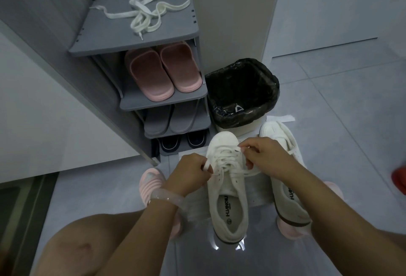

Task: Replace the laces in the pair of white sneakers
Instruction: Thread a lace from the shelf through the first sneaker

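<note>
Two white sneakers stand on the floor in front of me, toes pointing away. The left sneaker (pixel 227 196) has a white lace (pixel 226 161) threaded through its eyelets. My left hand (pixel 189 174) grips one end of that lace at the shoe's left side. My right hand (pixel 263 155) pinches the lace over the upper eyelets on the right side. The right sneaker (pixel 285 190) lies partly under my right forearm, with its own lace showing near the toe. A loose bundle of white laces (pixel 147 12) lies on top of the grey shoe rack (pixel 105 47).
The rack holds pink slippers (pixel 164 71), grey slippers (pixel 169 119) and dark shoes (pixel 182 141). A bin with a black liner (pixel 241 91) stands behind the sneakers. I wear pink slippers (pixel 151 183); my bare knee is at lower left. A red object (pixel 398 179) sits at the right edge.
</note>
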`<action>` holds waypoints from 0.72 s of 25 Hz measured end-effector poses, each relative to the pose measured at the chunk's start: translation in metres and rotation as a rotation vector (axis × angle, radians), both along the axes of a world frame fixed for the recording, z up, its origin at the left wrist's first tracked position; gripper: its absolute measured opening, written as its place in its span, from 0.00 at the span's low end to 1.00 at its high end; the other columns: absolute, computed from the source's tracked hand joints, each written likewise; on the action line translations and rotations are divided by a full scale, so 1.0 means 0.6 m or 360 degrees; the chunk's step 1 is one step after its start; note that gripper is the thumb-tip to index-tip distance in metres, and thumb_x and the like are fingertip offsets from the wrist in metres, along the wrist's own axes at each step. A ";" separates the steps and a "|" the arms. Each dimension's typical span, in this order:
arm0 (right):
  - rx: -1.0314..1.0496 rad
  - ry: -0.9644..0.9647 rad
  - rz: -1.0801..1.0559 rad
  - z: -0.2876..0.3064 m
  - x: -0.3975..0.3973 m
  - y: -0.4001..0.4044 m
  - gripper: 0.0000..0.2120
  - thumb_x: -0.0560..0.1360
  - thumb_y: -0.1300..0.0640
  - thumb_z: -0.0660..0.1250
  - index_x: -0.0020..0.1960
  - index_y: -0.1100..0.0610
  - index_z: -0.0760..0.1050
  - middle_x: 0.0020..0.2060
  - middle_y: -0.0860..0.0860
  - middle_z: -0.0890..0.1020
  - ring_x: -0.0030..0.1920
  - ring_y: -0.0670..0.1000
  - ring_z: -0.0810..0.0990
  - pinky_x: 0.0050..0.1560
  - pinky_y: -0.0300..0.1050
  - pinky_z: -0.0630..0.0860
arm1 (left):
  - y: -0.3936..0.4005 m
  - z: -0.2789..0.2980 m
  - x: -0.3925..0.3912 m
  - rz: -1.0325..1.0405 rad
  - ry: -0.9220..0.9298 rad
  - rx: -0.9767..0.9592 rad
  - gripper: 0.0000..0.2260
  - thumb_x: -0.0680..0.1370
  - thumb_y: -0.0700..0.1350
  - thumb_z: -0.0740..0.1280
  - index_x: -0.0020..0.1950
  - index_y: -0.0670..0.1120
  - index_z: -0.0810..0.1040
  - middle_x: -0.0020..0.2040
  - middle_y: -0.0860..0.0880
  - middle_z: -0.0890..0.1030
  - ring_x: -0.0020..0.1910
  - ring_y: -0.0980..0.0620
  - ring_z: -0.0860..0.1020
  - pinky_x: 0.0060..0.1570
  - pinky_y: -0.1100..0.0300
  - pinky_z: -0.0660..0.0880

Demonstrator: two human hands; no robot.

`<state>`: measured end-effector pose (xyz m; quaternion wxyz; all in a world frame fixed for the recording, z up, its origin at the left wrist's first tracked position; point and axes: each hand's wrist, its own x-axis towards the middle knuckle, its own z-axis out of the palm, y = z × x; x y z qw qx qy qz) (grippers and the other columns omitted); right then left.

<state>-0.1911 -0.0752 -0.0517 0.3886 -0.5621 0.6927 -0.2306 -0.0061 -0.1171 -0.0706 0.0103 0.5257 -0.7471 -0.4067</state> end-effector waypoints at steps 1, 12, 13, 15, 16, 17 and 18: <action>-0.0005 0.0020 0.0009 0.000 0.000 0.000 0.09 0.78 0.60 0.59 0.48 0.55 0.79 0.25 0.44 0.77 0.28 0.34 0.75 0.35 0.23 0.67 | 0.000 -0.001 0.000 -0.0027 -0.0021 -0.0037 0.07 0.73 0.34 0.65 0.46 0.37 0.82 0.35 0.51 0.79 0.32 0.59 0.74 0.40 0.65 0.75; -0.0046 0.0490 0.0031 -0.012 0.007 0.010 0.10 0.76 0.59 0.60 0.51 0.60 0.79 0.48 0.54 0.79 0.48 0.54 0.77 0.50 0.46 0.73 | 0.011 -0.025 -0.028 -0.0381 -0.0296 -0.0544 0.13 0.76 0.40 0.60 0.32 0.44 0.64 0.32 0.54 0.65 0.40 0.50 0.68 0.37 0.63 0.58; 0.0061 0.0471 0.0224 -0.014 0.016 0.016 0.11 0.76 0.58 0.61 0.48 0.61 0.80 0.45 0.55 0.81 0.45 0.54 0.78 0.48 0.46 0.74 | 0.015 -0.027 -0.029 -0.0346 -0.0261 -0.0534 0.12 0.76 0.39 0.61 0.32 0.45 0.65 0.32 0.53 0.65 0.39 0.50 0.68 0.37 0.63 0.59; 0.0194 0.0471 0.0442 -0.022 0.043 0.032 0.12 0.76 0.55 0.60 0.48 0.60 0.80 0.43 0.56 0.82 0.44 0.54 0.79 0.46 0.47 0.75 | 0.018 -0.031 -0.031 -0.0223 -0.0165 -0.0484 0.11 0.74 0.38 0.62 0.34 0.47 0.66 0.32 0.52 0.68 0.38 0.51 0.70 0.36 0.62 0.61; 0.0159 0.0512 0.0431 -0.028 0.054 0.039 0.13 0.77 0.54 0.59 0.49 0.59 0.80 0.44 0.55 0.82 0.43 0.53 0.79 0.45 0.47 0.76 | 0.018 -0.033 -0.032 -0.0114 -0.0094 -0.0410 0.09 0.74 0.38 0.64 0.35 0.47 0.68 0.34 0.51 0.71 0.38 0.50 0.72 0.36 0.61 0.65; 0.0098 0.0557 0.0384 -0.031 0.062 0.044 0.12 0.77 0.54 0.58 0.50 0.58 0.79 0.44 0.54 0.82 0.43 0.53 0.79 0.44 0.46 0.75 | 0.018 -0.033 -0.031 0.0008 -0.0030 -0.0306 0.09 0.73 0.38 0.65 0.35 0.47 0.69 0.36 0.49 0.74 0.39 0.49 0.75 0.37 0.59 0.69; 0.0052 0.0574 0.0330 -0.033 0.068 0.047 0.12 0.77 0.53 0.58 0.50 0.58 0.77 0.43 0.54 0.81 0.43 0.53 0.79 0.43 0.45 0.74 | 0.017 -0.034 -0.030 0.0110 0.0018 -0.0198 0.10 0.72 0.38 0.67 0.34 0.47 0.69 0.37 0.48 0.75 0.39 0.48 0.76 0.38 0.57 0.73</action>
